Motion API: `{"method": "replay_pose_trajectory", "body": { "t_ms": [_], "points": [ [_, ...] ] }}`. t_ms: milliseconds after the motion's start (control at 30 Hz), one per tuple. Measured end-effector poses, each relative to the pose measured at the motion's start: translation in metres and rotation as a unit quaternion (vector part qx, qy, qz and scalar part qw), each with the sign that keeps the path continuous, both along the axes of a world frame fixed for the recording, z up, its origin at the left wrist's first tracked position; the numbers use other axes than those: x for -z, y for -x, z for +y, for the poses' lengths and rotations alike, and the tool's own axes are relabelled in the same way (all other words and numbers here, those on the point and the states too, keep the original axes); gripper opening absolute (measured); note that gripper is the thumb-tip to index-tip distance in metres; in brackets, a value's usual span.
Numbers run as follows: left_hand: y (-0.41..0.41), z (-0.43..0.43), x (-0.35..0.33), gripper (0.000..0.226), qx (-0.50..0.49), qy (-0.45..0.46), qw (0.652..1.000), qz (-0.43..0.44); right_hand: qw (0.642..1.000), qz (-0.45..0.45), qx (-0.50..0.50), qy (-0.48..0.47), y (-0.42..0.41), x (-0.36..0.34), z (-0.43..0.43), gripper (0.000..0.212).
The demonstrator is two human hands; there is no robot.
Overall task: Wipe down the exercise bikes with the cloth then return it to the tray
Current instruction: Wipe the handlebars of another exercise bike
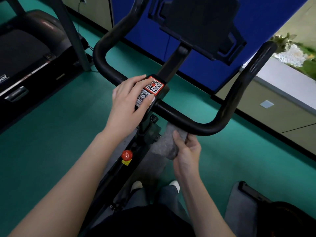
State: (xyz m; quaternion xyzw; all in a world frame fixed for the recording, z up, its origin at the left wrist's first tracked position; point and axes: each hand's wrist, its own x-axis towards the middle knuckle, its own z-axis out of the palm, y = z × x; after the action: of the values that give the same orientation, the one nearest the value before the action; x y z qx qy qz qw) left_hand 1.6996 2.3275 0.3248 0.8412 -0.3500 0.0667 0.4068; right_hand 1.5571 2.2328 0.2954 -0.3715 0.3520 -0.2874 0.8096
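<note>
Cloth [163, 146] hangs gripped in right hand [187, 155]; left hand [129, 101] rests flat on handlebar [181, 115].

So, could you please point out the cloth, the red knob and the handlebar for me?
cloth [161, 145]: head view, middle of its grey fold.
red knob [126, 154]: head view, centre of its top.
handlebar [241, 86]: head view, its right upright arm.

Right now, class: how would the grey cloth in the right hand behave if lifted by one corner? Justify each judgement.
The grey cloth probably flops: it bunches and folds where the right hand grips it. It seems light, held by one hand's fingers alone. Its fuzzy surface likely drags on the handlebar rather than slipping.
</note>
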Motion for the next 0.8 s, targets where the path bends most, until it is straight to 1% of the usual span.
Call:
{"method": "replay_pose_trajectory", "body": {
  "t_ms": [67,133,200,400,467,533,567,633,667,733,800],
  "points": [
    [0.0,0.001,0.0,0.041,0.001,-0.002,1.0,0.005,1.0,0.0,-0.02,-0.013,-0.008,-0.002,0.008,0.018],
    [-0.001,0.002,-0.001,0.042,0.006,-0.005,1.0,0.007,0.999,0.002,-0.016,-0.03,-0.006,-0.004,0.006,0.016],
    [-0.001,0.003,-0.002,0.043,0.011,-0.007,1.0,0.007,0.999,0.014,0.005,-0.044,0.005,-0.006,-0.003,0.017],
    [0.001,0.002,-0.006,0.043,0.009,-0.021,1.0,-0.002,0.996,0.047,0.077,-0.014,0.049,-0.013,-0.039,0.017],
    [0.006,0.0,-0.009,0.039,-0.003,-0.02,0.999,-0.038,0.992,0.066,0.105,0.019,0.055,-0.013,-0.04,0.015],
    [0.014,-0.004,-0.014,0.034,-0.003,-0.01,0.994,-0.106,0.981,0.083,0.152,0.093,0.06,-0.015,-0.04,0.013],
    [0.019,-0.008,-0.017,0.032,0.013,0.001,0.991,-0.133,0.969,0.095,0.177,0.145,0.061,-0.017,-0.041,0.013],
    [0.032,-0.021,-0.023,0.031,0.076,0.018,0.985,-0.154,0.931,0.125,0.204,0.275,0.062,-0.024,-0.043,0.014],
    [0.039,-0.027,-0.024,0.031,0.11,0.016,0.982,-0.152,0.906,0.138,0.196,0.349,0.061,-0.026,-0.043,0.014],
    [0.049,-0.038,-0.025,0.032,0.162,-0.007,0.978,-0.128,0.842,0.167,0.164,0.487,0.057,-0.028,-0.037,0.015],
    [0.053,-0.044,-0.021,0.03,0.19,-0.032,0.977,-0.094,0.783,0.197,0.144,0.572,0.051,-0.026,-0.032,0.018]
  ]
}}
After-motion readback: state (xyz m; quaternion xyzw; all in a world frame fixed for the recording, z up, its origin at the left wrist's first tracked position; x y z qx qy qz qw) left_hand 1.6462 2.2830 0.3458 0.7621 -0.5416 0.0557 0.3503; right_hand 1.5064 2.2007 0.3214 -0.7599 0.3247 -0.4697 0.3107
